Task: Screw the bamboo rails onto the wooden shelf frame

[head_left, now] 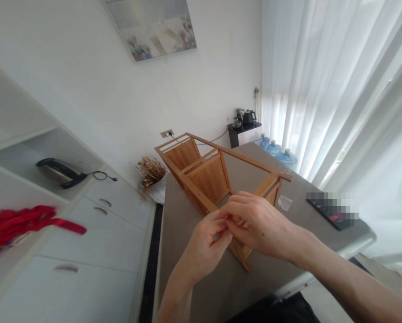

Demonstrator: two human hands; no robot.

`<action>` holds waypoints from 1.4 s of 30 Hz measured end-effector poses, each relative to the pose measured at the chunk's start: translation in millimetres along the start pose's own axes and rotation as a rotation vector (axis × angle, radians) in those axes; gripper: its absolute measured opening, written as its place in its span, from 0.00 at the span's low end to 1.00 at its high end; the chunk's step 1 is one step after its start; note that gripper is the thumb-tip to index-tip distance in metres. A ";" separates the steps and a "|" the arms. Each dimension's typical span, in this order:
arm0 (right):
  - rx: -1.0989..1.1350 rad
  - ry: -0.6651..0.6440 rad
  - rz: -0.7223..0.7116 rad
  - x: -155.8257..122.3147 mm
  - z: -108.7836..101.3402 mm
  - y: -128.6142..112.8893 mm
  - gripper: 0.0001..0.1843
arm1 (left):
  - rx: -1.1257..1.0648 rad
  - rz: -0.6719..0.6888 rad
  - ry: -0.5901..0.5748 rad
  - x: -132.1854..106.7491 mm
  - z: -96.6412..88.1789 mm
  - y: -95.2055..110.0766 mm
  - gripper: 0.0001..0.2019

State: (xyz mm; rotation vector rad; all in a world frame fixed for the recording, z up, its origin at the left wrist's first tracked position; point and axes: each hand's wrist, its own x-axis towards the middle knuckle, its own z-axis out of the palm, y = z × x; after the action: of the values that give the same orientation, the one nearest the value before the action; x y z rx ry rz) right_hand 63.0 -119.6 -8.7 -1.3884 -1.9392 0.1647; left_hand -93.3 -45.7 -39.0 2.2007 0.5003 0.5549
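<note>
A light-brown wooden shelf frame (207, 177) lies on its side on the grey table (187, 282), its slatted panels facing up and away. Over its near end my left hand (207, 244) and my right hand (255, 220) meet, fingertips pinched together. Something tiny may sit between the fingers, but it is too small to make out. The near part of the frame is partly hidden behind both hands. To the right of the frame lies a small clear plastic bag (285, 203).
A dark flat box or phone-like item (332, 213), partly blurred out, rests on the table's right side. White cabinets (96, 242) with a kettle (59, 172) and red ribbon (22, 226) stand left. Water bottles (286, 157) and a drinks stand (244, 134) are beyond the table.
</note>
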 end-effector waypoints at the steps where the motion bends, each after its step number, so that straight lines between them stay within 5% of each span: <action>1: -0.004 -0.001 0.005 -0.5 -0.9 0.4 0.06 | -0.001 0.003 -0.001 0.2 -0.3 0.2 0.10; 9: -0.036 -0.130 -0.118 -2.7 -7.6 4.1 0.13 | -0.007 -0.029 -0.018 0.3 -1.9 -1.6 0.09; 23: -0.126 -0.089 -0.063 -15.9 -18.1 -6.7 0.08 | -0.015 -0.017 -0.058 -1.0 -2.4 1.7 0.13; 31: -0.064 -0.190 -0.081 -13.1 -23.5 -11.1 0.09 | -0.009 -0.020 -0.049 -2.3 -2.8 2.4 0.12; 42: -0.023 -0.140 -0.242 -7.9 -23.0 -1.6 0.09 | 0.038 -0.018 0.013 -1.8 4.0 2.4 0.08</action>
State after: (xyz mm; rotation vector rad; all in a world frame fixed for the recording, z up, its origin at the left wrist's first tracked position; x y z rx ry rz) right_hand 77.2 -133.9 4.9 -1.1709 -2.2133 0.1278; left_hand -92.2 -50.5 -39.9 2.2279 0.5407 0.5543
